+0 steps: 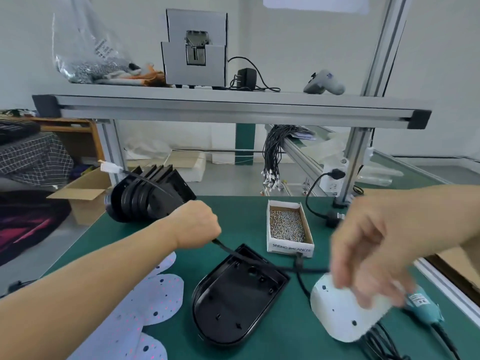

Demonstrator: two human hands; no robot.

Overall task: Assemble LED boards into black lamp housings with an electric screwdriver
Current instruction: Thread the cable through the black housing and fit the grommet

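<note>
An empty black lamp housing [237, 298] lies open side up on the green mat, in front of me. My left hand [196, 224] is fisted around a black cable [235, 253] that runs across the housing's top edge towards the right. My right hand [363, 258], blurred by motion, grips the upper edge of a white LED board [342, 311] held just above the mat to the right of the housing. The teal electric screwdriver [423, 306] lies under and behind that hand, partly hidden. More white LED boards [145, 302] lie spread at the lower left.
A cardboard box of screws [288, 226] stands behind the housing. A stack of black housings [148, 196] lies on its side at the back left. Black power cords [315, 203] run at the back right, and an aluminium shelf frame [233, 107] crosses overhead.
</note>
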